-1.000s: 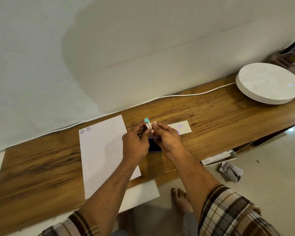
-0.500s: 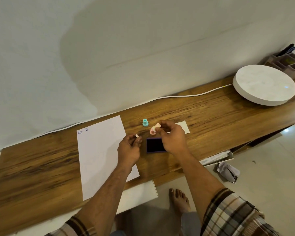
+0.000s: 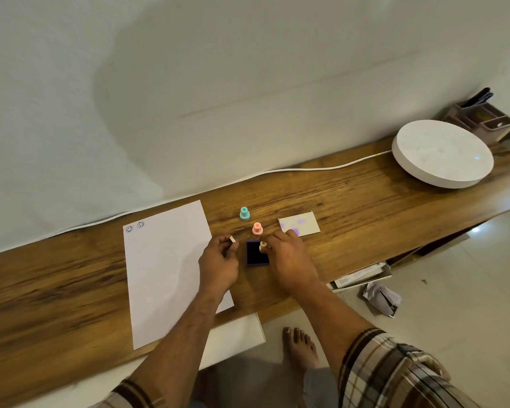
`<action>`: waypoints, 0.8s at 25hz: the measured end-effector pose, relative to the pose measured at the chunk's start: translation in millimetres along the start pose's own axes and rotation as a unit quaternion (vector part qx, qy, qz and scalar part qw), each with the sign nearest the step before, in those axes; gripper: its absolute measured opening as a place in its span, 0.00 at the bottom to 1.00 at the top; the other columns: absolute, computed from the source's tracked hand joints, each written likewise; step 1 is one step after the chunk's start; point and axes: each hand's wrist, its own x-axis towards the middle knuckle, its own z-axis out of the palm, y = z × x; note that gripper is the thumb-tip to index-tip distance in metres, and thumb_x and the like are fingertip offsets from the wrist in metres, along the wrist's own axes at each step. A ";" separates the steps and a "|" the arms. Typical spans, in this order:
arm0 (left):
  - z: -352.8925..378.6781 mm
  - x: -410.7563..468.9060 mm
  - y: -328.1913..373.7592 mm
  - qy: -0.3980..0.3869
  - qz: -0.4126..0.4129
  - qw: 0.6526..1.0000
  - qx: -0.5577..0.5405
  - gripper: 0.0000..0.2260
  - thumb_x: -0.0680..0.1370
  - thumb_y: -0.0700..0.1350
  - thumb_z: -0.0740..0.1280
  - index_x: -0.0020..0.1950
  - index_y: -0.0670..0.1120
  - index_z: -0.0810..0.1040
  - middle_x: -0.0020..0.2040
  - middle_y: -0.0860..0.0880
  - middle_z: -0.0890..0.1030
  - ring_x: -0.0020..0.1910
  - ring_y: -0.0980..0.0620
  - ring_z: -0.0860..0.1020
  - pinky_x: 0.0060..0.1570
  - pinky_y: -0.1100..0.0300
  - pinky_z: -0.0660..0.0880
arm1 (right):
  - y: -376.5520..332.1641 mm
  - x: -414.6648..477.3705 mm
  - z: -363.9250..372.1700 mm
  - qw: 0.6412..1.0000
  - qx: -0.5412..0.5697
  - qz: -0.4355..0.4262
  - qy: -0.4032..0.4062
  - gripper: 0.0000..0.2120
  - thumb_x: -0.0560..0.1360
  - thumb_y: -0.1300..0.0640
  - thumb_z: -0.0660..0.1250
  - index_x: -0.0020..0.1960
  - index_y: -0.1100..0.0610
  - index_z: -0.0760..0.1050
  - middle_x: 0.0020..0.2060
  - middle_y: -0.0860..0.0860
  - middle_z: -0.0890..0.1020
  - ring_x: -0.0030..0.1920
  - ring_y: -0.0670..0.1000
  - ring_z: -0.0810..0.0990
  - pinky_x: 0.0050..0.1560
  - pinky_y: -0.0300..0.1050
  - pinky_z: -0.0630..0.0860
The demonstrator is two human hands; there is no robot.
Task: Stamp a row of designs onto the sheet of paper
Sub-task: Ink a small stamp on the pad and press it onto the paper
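Note:
A white sheet of paper (image 3: 168, 269) lies on the wooden desk (image 3: 351, 201), with two smiley prints in its top left corner. To its right sits a dark purple ink pad (image 3: 255, 254). My right hand (image 3: 289, 260) holds a small cream stamp (image 3: 262, 245) down on the pad's upper right. My left hand (image 3: 218, 263) hovers over the paper's right edge, pinching a small white cap (image 3: 232, 239). A teal stamp (image 3: 244, 213) and a pink stamp (image 3: 257, 228) stand upright behind the pad.
A small card with purple blots (image 3: 302, 223) lies right of the stamps. A round white disc (image 3: 442, 153) and a brown organiser (image 3: 480, 117) stand at the far right. A white cable (image 3: 321, 167) runs along the wall. Crumpled paper (image 3: 380, 298) lies on the floor.
My hands have parted. The teal and pink stamps were set down on the desk. My right hand moved down onto the ink pad with a cream stamp; my left keeps the cap.

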 end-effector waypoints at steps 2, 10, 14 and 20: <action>-0.9 0.0 -0.6 -0.002 0.003 1.000 0.003 0.12 0.81 0.48 0.70 0.64 0.51 0.78 0.61 0.50 0.84 0.52 0.53 0.78 0.53 0.59 0.75 | -4.4 0.4 -0.7 0.999 -0.047 -0.013 -0.012 0.19 0.83 0.57 0.68 0.73 0.53 0.76 0.68 0.52 0.80 0.67 0.56 0.73 0.68 0.53 0.74; 0.8 -3.7 7.3 -0.013 0.002 1.000 0.014 0.13 0.81 0.48 0.70 0.65 0.50 0.78 0.62 0.49 0.84 0.59 0.46 0.82 0.60 0.51 0.78 | -13.0 11.0 -5.5 0.991 -0.119 -0.016 -0.055 0.25 0.81 0.58 0.71 0.76 0.55 0.72 0.72 0.55 0.77 0.75 0.57 0.68 0.73 0.54 0.73; 0.1 -4.3 6.6 -0.017 0.004 1.000 0.014 0.13 0.81 0.48 0.69 0.65 0.50 0.78 0.62 0.49 0.83 0.59 0.46 0.82 0.61 0.50 0.78 | -11.8 8.4 -1.5 0.984 -0.155 -0.062 -0.064 0.24 0.81 0.58 0.72 0.75 0.56 0.73 0.73 0.56 0.75 0.74 0.57 0.69 0.72 0.54 0.74; 0.8 -3.3 1.7 -0.018 0.015 1.000 0.008 0.14 0.81 0.48 0.69 0.66 0.50 0.77 0.64 0.49 0.83 0.61 0.46 0.81 0.63 0.49 0.78 | -2.2 15.9 -2.7 0.981 -0.162 -0.077 -0.077 0.23 0.80 0.56 0.72 0.74 0.55 0.74 0.70 0.56 0.78 0.72 0.57 0.72 0.70 0.55 0.76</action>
